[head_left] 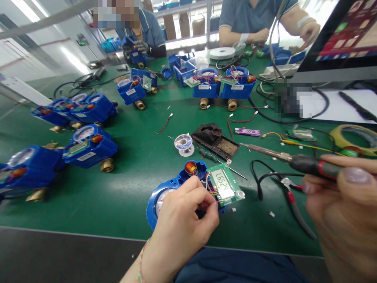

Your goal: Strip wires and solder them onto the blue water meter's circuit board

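My right hand [341, 200] grips a soldering iron [306, 164], its tip pointing left over the bench. Over an opened blue water meter [153, 202], my left hand [188, 214] is closed in a pinch beside the wires at the lower left of a green circuit board [212, 171]. What the pinch holds is hidden. The board's display [223, 184] shows digits, and thin coloured wires run from it into the housing. An orange-wrapped round part [191, 168] sits in the meter's upper end. My left hand covers much of the meter.
Beyond the meter lie a solder spool [184, 144], a soldering stand with sponge [228, 147], a screwdriver [210, 155] and a purple battery [247, 132]. Pliers [291, 196] and tape [353, 137] are at right. Several blue meters [88, 147] stand left and behind. Two people sit opposite.
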The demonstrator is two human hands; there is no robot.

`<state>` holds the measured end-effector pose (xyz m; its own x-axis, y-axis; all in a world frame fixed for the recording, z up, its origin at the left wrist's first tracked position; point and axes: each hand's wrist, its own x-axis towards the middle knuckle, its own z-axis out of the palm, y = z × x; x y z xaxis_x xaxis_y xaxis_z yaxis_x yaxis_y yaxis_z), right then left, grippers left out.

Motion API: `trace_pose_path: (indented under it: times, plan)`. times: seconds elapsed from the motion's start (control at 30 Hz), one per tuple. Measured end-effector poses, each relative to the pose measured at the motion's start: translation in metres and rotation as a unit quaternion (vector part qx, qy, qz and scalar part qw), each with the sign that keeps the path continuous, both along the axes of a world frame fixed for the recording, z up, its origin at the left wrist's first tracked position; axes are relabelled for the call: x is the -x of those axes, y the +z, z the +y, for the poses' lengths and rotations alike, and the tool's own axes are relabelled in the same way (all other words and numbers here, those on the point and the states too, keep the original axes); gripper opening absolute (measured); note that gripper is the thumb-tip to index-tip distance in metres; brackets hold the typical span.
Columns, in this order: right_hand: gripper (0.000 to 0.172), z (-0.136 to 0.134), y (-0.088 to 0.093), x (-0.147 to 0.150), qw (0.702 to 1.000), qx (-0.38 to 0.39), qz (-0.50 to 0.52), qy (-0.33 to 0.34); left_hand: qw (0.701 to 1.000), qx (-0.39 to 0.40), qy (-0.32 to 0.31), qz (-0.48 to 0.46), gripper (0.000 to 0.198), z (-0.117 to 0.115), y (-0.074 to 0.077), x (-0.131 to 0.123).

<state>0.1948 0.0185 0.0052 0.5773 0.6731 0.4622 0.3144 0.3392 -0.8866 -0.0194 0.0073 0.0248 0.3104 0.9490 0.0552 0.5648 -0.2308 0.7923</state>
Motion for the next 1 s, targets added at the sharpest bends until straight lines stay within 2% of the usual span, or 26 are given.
trace_pose_path:
  times: [0.07,0.17,0.27,0.47,0.57,0.7,0.77,0.9,1.0]
  plan:
    - [0.011,0.015,0.003,0.001,0.999,-0.036,0.023,0.02,1.0,-0.004,0.0,0.004,0.016,-0.001,0.0,-0.001]
    - [0.007,0.033,0.001,-0.002,0.995,-0.031,0.054,0.076,1.0,-0.011,0.003,0.002,0.016,-0.003,0.0,-0.001]
    - [0.005,0.047,-0.007,-0.007,0.994,0.009,0.062,0.089,1.0,-0.021,-0.006,-0.007,0.016,-0.003,-0.002,0.0]
    - [0.02,0.078,-0.018,-0.005,0.992,0.064,0.014,0.105,0.999,-0.034,-0.017,-0.017,0.015,-0.004,-0.009,0.003]
    - [0.024,0.097,-0.023,0.007,0.983,0.118,-0.003,0.144,0.998,-0.049,-0.011,-0.038,0.014,-0.006,-0.01,0.003]
    - [0.036,0.117,-0.036,0.026,0.95,0.19,0.03,0.246,0.994,-0.094,0.002,-0.055,0.014,-0.013,-0.009,0.009]
    - [0.041,0.118,-0.039,0.031,0.919,0.237,0.044,0.312,0.991,-0.126,0.026,-0.033,0.015,-0.018,-0.009,0.017]
    - [0.042,0.097,-0.036,0.025,0.854,0.313,0.053,0.412,0.967,-0.201,0.143,0.065,0.02,-0.031,-0.017,0.039]
    - [0.051,0.07,-0.033,0.01,0.838,0.323,0.058,0.435,0.97,-0.144,0.178,0.079,0.049,-0.04,-0.029,0.054]
